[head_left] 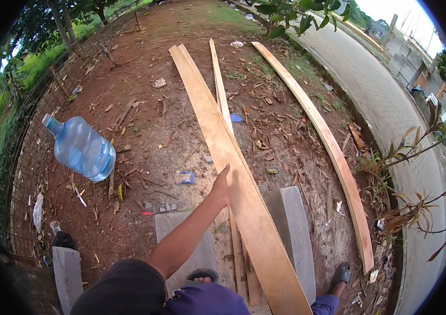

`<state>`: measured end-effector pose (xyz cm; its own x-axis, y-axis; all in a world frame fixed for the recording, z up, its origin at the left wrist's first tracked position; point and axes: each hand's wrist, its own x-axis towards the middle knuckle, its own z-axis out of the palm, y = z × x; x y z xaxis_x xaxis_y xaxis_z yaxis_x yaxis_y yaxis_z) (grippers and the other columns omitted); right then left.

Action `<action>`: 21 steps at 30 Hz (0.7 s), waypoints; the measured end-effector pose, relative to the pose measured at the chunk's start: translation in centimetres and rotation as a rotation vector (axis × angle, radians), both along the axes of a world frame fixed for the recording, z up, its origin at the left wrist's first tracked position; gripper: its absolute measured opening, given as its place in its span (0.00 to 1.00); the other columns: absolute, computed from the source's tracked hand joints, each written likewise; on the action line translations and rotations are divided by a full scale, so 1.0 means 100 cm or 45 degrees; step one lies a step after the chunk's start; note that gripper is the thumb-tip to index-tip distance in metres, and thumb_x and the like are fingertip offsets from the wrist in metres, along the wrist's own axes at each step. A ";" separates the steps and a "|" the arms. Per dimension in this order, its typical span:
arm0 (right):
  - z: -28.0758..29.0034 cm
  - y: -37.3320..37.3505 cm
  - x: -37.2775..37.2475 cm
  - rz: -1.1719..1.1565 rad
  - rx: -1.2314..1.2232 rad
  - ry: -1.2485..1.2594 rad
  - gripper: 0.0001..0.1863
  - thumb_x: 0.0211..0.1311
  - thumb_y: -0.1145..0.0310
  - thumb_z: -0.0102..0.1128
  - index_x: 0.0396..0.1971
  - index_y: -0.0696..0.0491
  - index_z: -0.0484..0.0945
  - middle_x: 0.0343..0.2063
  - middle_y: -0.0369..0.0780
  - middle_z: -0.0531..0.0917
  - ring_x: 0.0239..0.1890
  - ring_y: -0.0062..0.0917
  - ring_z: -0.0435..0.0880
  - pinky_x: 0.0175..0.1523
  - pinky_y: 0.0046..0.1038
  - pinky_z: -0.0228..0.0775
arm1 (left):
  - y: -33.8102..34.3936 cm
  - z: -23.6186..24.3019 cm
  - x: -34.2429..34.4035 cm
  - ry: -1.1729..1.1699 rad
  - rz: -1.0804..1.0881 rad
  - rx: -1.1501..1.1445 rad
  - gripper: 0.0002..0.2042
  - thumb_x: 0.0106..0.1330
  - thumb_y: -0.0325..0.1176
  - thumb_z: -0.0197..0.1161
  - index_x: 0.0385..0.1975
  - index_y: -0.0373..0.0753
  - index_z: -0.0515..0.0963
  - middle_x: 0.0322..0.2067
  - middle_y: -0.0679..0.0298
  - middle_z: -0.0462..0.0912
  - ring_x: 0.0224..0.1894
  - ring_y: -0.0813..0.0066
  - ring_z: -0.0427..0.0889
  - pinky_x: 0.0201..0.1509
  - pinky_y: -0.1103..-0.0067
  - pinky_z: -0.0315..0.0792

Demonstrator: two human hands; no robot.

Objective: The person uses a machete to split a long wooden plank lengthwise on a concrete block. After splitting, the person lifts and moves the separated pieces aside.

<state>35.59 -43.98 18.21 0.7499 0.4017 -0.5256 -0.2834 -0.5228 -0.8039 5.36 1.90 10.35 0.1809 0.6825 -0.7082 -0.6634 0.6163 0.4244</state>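
A long, wide wooden plank runs from the near edge up and away to the left. At its left edge, about midway along, is my left hand. The thumb lies along the wood, and the fingers pass out of sight at the edge, gripping it. Narrower wooden strips show beside and beneath the plank. Grey concrete blocks stand on both sides of it, a left block and a right block. My right hand does not appear.
Another long board lies on the ground at right. A large blue water bottle rests on its side at left, near a wire fence. Dry leaves and litter dot the soil. A paved road and leafy branches border the right.
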 end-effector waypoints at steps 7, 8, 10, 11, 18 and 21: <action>-0.001 0.027 0.012 0.055 0.066 -0.099 0.31 0.66 0.50 0.62 0.59 0.58 0.75 0.48 0.48 0.84 0.47 0.36 0.84 0.48 0.38 0.79 | -0.010 0.064 0.003 0.006 0.044 0.189 0.34 0.65 0.61 0.64 0.63 0.41 0.73 0.53 0.55 0.81 0.56 0.56 0.80 0.65 0.61 0.71; -0.002 0.029 0.012 0.066 0.066 -0.110 0.31 0.66 0.50 0.62 0.59 0.58 0.75 0.48 0.48 0.84 0.47 0.36 0.84 0.48 0.38 0.79 | -0.016 0.075 0.001 -0.020 0.076 0.195 0.35 0.65 0.61 0.63 0.64 0.41 0.72 0.55 0.54 0.80 0.57 0.56 0.79 0.66 0.61 0.70; -0.006 0.026 0.014 0.073 0.048 -0.115 0.31 0.67 0.50 0.62 0.60 0.58 0.74 0.48 0.48 0.84 0.47 0.36 0.84 0.48 0.38 0.79 | -0.025 0.085 -0.004 -0.057 0.150 0.199 0.38 0.66 0.63 0.61 0.66 0.40 0.70 0.58 0.53 0.79 0.59 0.56 0.79 0.68 0.60 0.69; -0.007 0.025 0.015 0.074 0.039 -0.116 0.31 0.67 0.50 0.62 0.60 0.58 0.74 0.48 0.48 0.84 0.47 0.36 0.84 0.48 0.38 0.79 | -0.025 0.087 -0.004 -0.080 0.153 0.227 0.36 0.66 0.64 0.59 0.64 0.41 0.71 0.55 0.53 0.80 0.57 0.56 0.80 0.65 0.60 0.71; -0.007 0.028 0.018 0.079 0.010 -0.143 0.31 0.68 0.49 0.61 0.60 0.59 0.74 0.49 0.49 0.84 0.47 0.35 0.84 0.49 0.37 0.80 | -0.022 0.102 0.005 -0.200 0.186 0.370 0.34 0.66 0.68 0.55 0.57 0.42 0.75 0.44 0.56 0.82 0.47 0.57 0.84 0.56 0.58 0.77; -0.006 0.028 0.021 0.071 -0.016 -0.163 0.31 0.68 0.49 0.61 0.60 0.59 0.74 0.49 0.49 0.84 0.48 0.35 0.84 0.49 0.37 0.80 | -0.016 0.084 0.018 -0.274 0.164 0.346 0.34 0.66 0.68 0.55 0.54 0.42 0.76 0.41 0.57 0.81 0.43 0.58 0.84 0.52 0.58 0.78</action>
